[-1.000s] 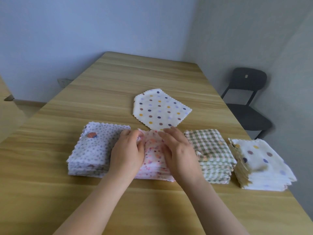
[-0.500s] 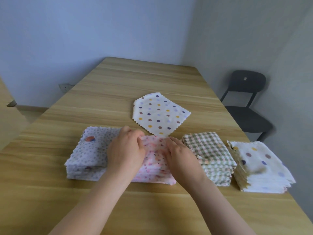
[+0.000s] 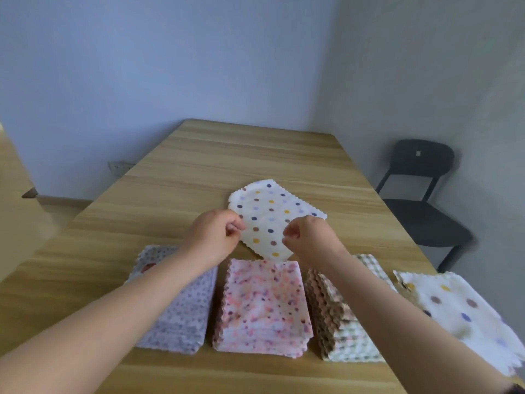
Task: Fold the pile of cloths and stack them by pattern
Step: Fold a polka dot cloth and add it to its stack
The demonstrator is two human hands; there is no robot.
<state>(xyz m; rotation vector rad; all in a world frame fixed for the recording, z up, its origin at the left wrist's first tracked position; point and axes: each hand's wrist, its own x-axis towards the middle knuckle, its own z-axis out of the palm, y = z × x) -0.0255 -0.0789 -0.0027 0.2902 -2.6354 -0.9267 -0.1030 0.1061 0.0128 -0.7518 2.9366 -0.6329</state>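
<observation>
**Single dotted cloth taken at its near edges**

The fingers (image 3: 236,226) of the left hand (image 3: 213,237) were curled and pinched the left edge of the white scalloped cloth with coloured dots (image 3: 270,211). The right hand (image 3: 309,240) pinched its near right edge in the same way. The cloth lay flat on the light wooden table (image 3: 255,155), just behind four folded stacks.

Probably both hands held it so that it could be folded evenly and then put on the white dotted stack (image 3: 460,308) at the right. The pink speckled stack (image 3: 264,305) stood in the middle.

The left forearm covered part of the lilac dotted stack (image 3: 181,317), and the right forearm covered part of the green checked stack (image 3: 349,334). The white stack was cut by the frame edge. A reddish mark (image 3: 147,267) on the lilac one was too blurred to name.
</observation>
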